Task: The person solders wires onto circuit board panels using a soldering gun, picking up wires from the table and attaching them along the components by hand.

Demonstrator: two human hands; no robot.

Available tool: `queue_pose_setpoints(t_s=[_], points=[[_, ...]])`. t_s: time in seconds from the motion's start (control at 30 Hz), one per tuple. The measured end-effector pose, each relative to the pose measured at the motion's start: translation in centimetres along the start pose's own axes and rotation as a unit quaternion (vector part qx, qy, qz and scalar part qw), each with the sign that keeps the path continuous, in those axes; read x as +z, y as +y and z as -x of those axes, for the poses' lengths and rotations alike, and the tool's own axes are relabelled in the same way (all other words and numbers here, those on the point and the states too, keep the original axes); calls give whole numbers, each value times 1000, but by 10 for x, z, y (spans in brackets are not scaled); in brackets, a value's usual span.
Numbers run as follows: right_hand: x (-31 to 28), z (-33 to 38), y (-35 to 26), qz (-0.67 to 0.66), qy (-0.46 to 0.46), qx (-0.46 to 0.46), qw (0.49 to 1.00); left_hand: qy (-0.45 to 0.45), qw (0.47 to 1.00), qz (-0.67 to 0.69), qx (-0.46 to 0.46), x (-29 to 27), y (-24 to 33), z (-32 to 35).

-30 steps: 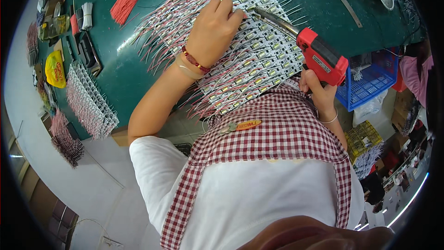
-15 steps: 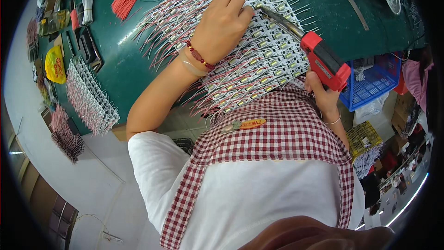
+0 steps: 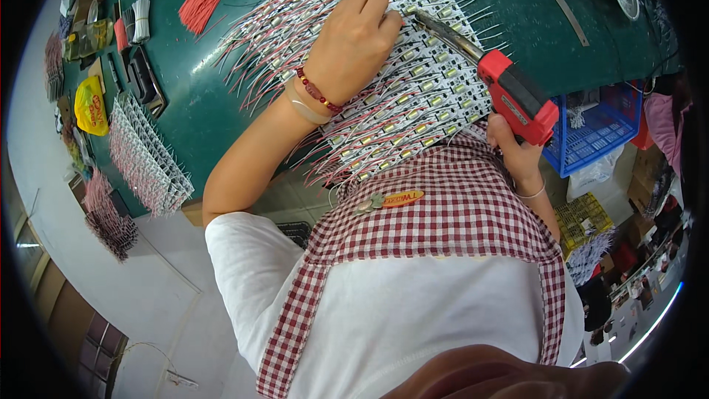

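Observation:
A sheet of white circuit boards (image 3: 436, 81) lies before me, set with rows of small yellowish parts. Red and dark wires stick out along its edges. My left hand (image 3: 354, 41) rests over the upper middle of the sheet, fingers bent and drawn together. Whatever its fingertips pinch is too small to make out. In my right hand (image 3: 515, 151) is a red and black soldering gun (image 3: 517, 96), held by its lower end. Its dark metal tip points up and left, close beside the left fingertips at the boards. The grip hides part of my right fingers.
The green table (image 3: 185, 74) carries a bundle of red wires (image 3: 201, 4), white wires (image 3: 140, 18), a yellow bag (image 3: 90, 106) and stacked wired boards (image 3: 148, 159) on the left. A metal ruler (image 3: 570, 18) lies at right. Below it stands a blue crate (image 3: 598, 133).
The soldering gun's tip and my left fingertips have shifted very slightly. Both hands stay at the same part of the sheet.

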State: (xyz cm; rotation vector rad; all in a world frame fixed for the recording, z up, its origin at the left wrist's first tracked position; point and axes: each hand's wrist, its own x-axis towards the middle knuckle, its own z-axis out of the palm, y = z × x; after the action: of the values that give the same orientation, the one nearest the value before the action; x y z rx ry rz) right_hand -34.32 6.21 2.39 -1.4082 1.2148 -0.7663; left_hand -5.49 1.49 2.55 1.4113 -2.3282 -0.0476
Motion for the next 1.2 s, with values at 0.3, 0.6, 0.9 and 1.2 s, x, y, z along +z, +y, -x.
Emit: queue_pose_setpoints(t_s=[0.3, 0.6, 0.9, 1.2], points=[[-1, 3, -3, -23, -4, -7, 1000, 2, 1000, -5, 4, -1, 0, 0], [-3, 2, -16, -83, -35, -6, 996, -2, 1000, -4, 1, -2, 0, -1], [-14, 11, -4, -125, -62, -13, 990, 31, 998, 54, 4, -3, 11, 8], [-15, 24, 22, -71, -42, 21, 996, 10, 997, 66, -24, -2, 16, 7]])
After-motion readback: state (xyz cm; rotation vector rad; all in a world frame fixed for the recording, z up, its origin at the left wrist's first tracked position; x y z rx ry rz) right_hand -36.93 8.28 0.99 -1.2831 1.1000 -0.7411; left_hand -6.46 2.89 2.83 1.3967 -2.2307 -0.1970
